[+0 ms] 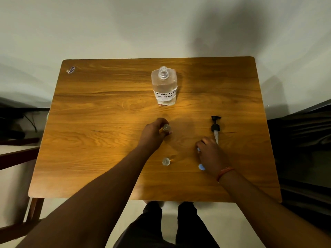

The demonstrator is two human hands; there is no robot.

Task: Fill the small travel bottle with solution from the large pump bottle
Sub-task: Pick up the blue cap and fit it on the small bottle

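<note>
The large clear bottle (164,86) stands at the back middle of the wooden table (89,140), its neck uncapped, with a handwritten label and clear liquid inside. Its black pump head (215,128) with its dip tube lies on the table to the right. My left hand (154,134) grips the small clear travel bottle (166,127), which stands upright and uncapped. A small clear cap (166,161) lies nearer to me. My right hand (211,154) rests on the table next to the pump tube, its fingers curled round a light blue object (202,167) that is mostly hidden.
A small sticker (71,69) sits at the table's far left corner. A pale wall rises behind the table. Dark furniture stands to the right, a wooden frame to the left. My legs show below the near edge.
</note>
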